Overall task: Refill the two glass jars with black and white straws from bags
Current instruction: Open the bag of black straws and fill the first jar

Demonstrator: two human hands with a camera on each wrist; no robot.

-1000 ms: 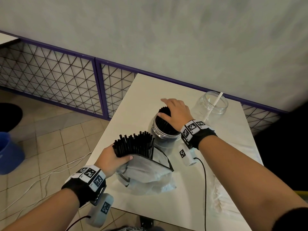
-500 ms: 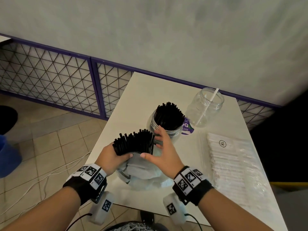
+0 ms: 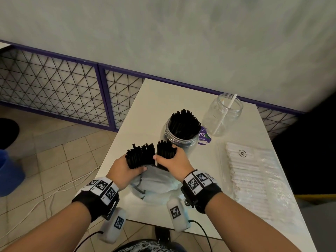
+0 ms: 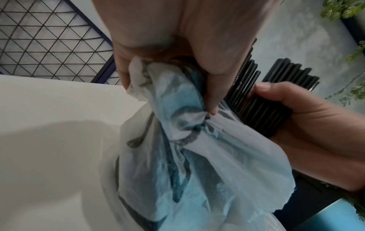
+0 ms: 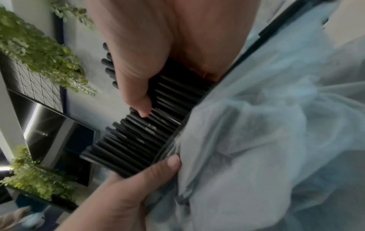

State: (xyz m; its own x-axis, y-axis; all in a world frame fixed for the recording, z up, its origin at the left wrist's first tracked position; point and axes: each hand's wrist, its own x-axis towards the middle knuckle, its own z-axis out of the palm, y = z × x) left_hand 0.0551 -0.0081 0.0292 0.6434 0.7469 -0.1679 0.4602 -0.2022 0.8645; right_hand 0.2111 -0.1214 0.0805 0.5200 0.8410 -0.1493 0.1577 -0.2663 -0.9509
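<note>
My left hand (image 3: pixel 125 170) grips the crumpled translucent bag (image 3: pixel 154 184) (image 4: pixel 197 156) together with the black straws (image 3: pixel 141 155) sticking out of its mouth. My right hand (image 3: pixel 172 160) curls round a separate bunch of black straws (image 3: pixel 166 151) (image 5: pixel 158 118) from that bag, split from the left bunch. Just behind stands a glass jar (image 3: pixel 179 140) packed with black straws. Further right a second glass jar (image 3: pixel 223 115) holds one white straw (image 3: pixel 226 113). A clear bag of white straws (image 3: pixel 254 179) lies flat on the right of the table.
The white table (image 3: pixel 145 106) stands against a grey wall with a purple-framed mesh fence (image 3: pixel 54 88). A purple sticker (image 3: pixel 204 136) lies between the jars. A blue bucket (image 3: pixel 9 175) and white cables (image 3: pixel 54 193) are on the tiled floor at left.
My right hand left the top of the black-straw jar, came back to the bag and closed round part of the black straws. The left hand kept its hold on the bag.
</note>
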